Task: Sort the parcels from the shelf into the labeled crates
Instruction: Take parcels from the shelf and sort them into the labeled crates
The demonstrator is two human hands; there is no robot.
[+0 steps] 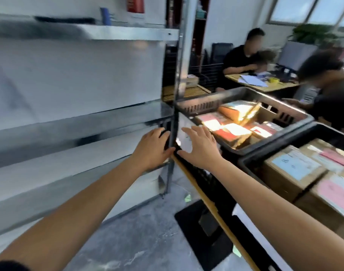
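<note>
Both my arms reach forward, blurred by motion. My left hand (152,148) hangs in front of the metal shelf's (89,122) right end, fingers loosely spread, holding nothing. My right hand (199,146) is beside it, fingers spread and empty, in front of the near corner of a black crate (245,92). That crate holds several cardboard parcels (233,133) with pink and white labels. A second black crate (284,139) at the right holds more parcels (292,171) with blue and pink labels. The visible shelf levels show no parcels.
The crates stand on a wooden-edged table (204,200) at the right. Grey floor (143,231) lies between shelf and table. Two people (243,57) sit at a desk (265,87) with a monitor behind the crates. A dark mat (198,227) lies under the table.
</note>
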